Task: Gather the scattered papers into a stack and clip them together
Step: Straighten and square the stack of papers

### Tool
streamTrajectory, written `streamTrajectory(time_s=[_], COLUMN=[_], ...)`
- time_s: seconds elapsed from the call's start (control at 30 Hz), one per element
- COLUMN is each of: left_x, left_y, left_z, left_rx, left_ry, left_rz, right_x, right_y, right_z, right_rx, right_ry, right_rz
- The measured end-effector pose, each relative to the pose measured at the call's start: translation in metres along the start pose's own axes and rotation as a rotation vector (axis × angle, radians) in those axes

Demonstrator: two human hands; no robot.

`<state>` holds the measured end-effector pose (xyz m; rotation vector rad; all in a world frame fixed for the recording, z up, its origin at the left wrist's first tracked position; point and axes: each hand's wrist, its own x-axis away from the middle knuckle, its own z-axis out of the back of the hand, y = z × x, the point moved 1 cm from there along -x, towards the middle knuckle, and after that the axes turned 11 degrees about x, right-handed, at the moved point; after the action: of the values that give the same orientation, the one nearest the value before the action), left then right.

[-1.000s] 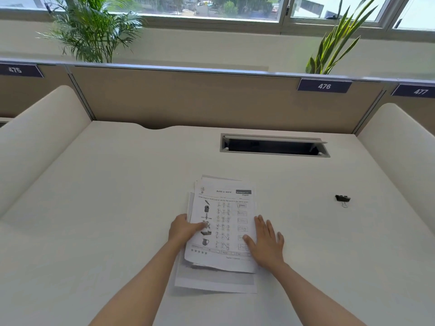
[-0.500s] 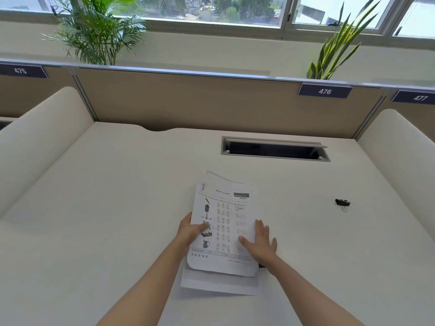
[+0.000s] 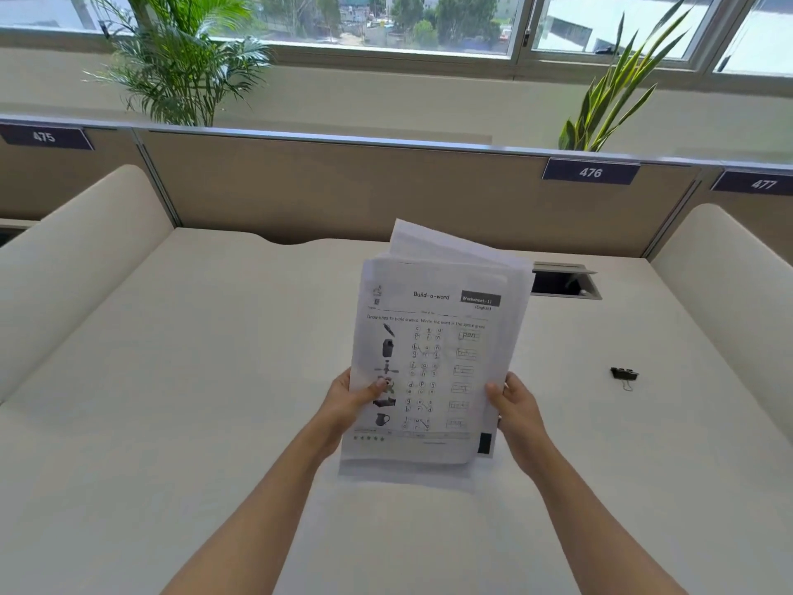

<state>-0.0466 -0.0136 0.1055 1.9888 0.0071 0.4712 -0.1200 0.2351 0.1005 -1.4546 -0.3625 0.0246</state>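
Head view: left hand [image 3: 347,405] and right hand [image 3: 517,410] grip the papers [image 3: 433,358] by their lower side edges, raised off the desk [image 3: 171,401]. Sheet edges sit uneven at top and bottom. Clip [image 3: 623,374] lies well apart, right, on wide desk surface.

The top sheet of the papers [image 3: 429,367] is a printed worksheet headed "Build-a-word". A dark box [image 3: 480,299] at its upper right reads "Worksheet - 11", with "(English)" just beneath. The instruction line reads "Draw lines to build a word. Write the word in the space given". The first answer box [image 3: 468,335], on the right, holds the word "pen"; the boxes below it and the circled letters beside the drawings are too blurred to read. On the far partition [image 3: 343,195], the left plate [image 3: 44,136] reads "475", the middle plate [image 3: 590,172] "476" and the right plate [image 3: 764,183] "477".
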Motion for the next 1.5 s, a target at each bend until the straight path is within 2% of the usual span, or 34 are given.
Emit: streamTrajectory(time_s=[0.27,0.37,0.53,0.7,0.9,1.07,1.23,1.33,1.5], left_x=[-0.002,-0.002,0.000,0.001,0.006,0.017,0.027,0.031,0.031], left_y=[0.022,0.025,0.015,0.009,0.016,0.038,0.057,0.061,0.067], left_z=[-0.013,-0.018,-0.021,-0.027,-0.035,-0.044,-0.062,-0.070,-0.083], left_rx=[-0.014,-0.003,-0.013,0.053,0.066,0.060,0.096,0.073,0.118], left_ry=[0.022,0.034,0.039,0.095,0.095,0.165,0.114,0.165,0.338], left_rz=[-0.172,-0.215,-0.219,-0.201,-0.270,-0.460,-0.659,-0.801,-0.808], right_x=[0.007,0.009,0.013,0.016,0.022,0.027,0.034,0.038,0.040], right_y=[-0.028,-0.035,-0.034,-0.032,-0.047,-0.056,-0.073,-0.086,-0.093], right_z=[-0.003,-0.008,-0.018,-0.023,-0.025,-0.027,-0.033,-0.037,-0.037], right_rx=[-0.080,-0.045,0.046,0.029,0.011,0.043,0.014,-0.014,-0.136], right_ry=[0.070,0.044,0.104,0.143,0.189,0.228,0.260,0.273,0.326], right_rz=[0.198,0.234,0.238,0.198,0.272,0.369,0.465,0.513,0.428])
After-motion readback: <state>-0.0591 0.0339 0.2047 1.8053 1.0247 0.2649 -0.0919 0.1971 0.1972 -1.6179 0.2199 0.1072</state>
